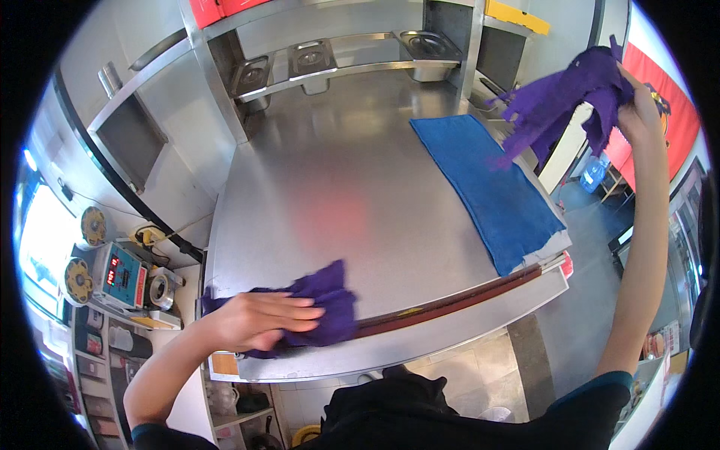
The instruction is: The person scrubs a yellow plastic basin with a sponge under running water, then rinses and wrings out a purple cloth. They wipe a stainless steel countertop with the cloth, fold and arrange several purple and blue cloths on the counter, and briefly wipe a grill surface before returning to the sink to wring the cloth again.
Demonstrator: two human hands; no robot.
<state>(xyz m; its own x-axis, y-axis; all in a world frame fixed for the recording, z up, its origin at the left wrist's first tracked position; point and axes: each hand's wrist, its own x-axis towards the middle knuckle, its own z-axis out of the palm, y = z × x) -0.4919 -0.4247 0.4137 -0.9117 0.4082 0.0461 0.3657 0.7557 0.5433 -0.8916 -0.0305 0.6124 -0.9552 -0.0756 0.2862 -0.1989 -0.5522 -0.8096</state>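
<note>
My left hand [264, 320] lies flat over a crumpled purple cloth [332, 298], thumb and fingers pressing it at the front left edge of a stainless steel worktop [337, 169]. High on the right, my right hand [641, 109] grips another purple cloth [590, 79]. Its frayed strips hang in the air above the right side of the worktop. Below it, a folded blue cloth [484, 191] is spread along the worktop's right edge. A dark red strip [450, 306] runs along the front edge.
Lidded steel pans [312, 56] sit in a raised rail at the back. A sealing machine [118, 275] with a lit display stands at left. Shelves [242, 416] hold items below the worktop. A large blue water bottle [594, 173] stands beyond the right side.
</note>
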